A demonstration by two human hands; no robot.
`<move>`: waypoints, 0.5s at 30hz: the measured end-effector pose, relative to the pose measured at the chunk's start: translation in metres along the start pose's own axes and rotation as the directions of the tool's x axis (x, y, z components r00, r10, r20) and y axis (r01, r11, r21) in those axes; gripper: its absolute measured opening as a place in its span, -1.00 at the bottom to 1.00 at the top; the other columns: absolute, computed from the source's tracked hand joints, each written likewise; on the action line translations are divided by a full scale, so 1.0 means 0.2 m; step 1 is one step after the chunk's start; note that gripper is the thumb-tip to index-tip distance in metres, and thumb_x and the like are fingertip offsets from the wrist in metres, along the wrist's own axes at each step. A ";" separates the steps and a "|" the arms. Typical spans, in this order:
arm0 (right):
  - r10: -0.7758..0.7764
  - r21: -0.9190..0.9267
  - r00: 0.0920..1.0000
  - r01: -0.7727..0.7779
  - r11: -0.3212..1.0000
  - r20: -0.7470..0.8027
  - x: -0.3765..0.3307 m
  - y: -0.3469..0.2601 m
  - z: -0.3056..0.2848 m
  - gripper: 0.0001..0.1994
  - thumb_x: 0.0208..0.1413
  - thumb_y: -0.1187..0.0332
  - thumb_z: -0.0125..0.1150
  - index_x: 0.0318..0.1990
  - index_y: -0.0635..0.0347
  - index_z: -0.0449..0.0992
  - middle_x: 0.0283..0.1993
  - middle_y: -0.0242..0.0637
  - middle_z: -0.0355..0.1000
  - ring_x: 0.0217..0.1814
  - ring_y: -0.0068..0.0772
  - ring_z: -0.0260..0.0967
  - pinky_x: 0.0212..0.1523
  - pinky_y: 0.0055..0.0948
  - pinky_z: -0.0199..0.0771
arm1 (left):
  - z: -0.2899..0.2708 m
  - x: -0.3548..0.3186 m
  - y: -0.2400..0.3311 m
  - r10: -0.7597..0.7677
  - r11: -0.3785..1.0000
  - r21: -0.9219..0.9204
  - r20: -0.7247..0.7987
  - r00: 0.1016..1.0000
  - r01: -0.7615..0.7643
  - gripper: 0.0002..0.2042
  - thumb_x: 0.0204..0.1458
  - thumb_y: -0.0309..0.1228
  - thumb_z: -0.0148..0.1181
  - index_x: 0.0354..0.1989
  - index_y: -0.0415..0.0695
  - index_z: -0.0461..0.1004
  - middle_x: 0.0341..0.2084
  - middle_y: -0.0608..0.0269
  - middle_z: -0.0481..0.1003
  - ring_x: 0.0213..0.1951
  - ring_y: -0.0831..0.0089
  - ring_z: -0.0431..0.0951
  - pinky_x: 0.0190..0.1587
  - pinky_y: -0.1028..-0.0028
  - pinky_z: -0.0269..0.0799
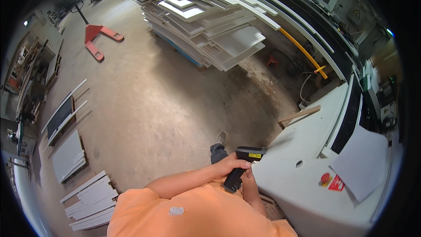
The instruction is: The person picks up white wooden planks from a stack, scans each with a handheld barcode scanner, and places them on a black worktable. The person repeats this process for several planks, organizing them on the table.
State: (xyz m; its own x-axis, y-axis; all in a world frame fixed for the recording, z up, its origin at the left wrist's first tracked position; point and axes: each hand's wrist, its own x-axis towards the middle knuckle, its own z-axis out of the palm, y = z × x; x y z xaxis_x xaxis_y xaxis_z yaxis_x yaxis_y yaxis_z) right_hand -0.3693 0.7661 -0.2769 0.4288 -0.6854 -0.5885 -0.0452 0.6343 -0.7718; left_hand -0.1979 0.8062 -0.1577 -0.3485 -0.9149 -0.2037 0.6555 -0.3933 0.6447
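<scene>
A black handheld barcode scanner [234,179] with a yellow label on its head is held in front of my body. My left hand [233,165] is closed around it, with the thumb lying across just below the head. Right beside the handle is my right hand [248,174], partly covered by the scanner and the left hand. Its fingers are mostly hidden, so I cannot make out whether it grips anything. The white machine housing [280,180] begins just to the right of both hands.
On the housing are a red emergency button [325,178], white paper sheets [363,162] and a wooden strip [302,115]. Stacked white panels [237,41] stand ahead near a yellow bar [302,52]. A red pallet jack [93,33] is far left; white strips [92,199] lie at near left.
</scene>
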 end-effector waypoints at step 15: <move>-0.493 -0.619 0.737 0.667 0.415 0.463 1.49 -2.11 0.44 -0.65 0.15 0.31 0.38 0.00 0.33 0.50 -0.23 -0.17 0.50 -0.22 -0.30 0.47 -0.11 -0.31 0.51 | -0.66 0.91 1.27 0.272 0.957 -0.020 -0.276 0.922 -0.289 -0.66 0.07 -0.15 0.32 -0.21 -0.20 0.50 -0.43 0.14 0.52 -0.26 0.23 0.61 -0.20 0.36 0.48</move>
State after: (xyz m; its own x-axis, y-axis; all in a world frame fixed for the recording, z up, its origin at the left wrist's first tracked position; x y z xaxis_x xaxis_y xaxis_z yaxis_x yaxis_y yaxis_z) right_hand -0.1425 0.3264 -0.1050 0.7557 -0.6523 0.0585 -0.2917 -0.4152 -0.8617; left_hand -0.0072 0.5276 -0.1291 0.0420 -0.9756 -0.2156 0.7415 -0.1142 0.6612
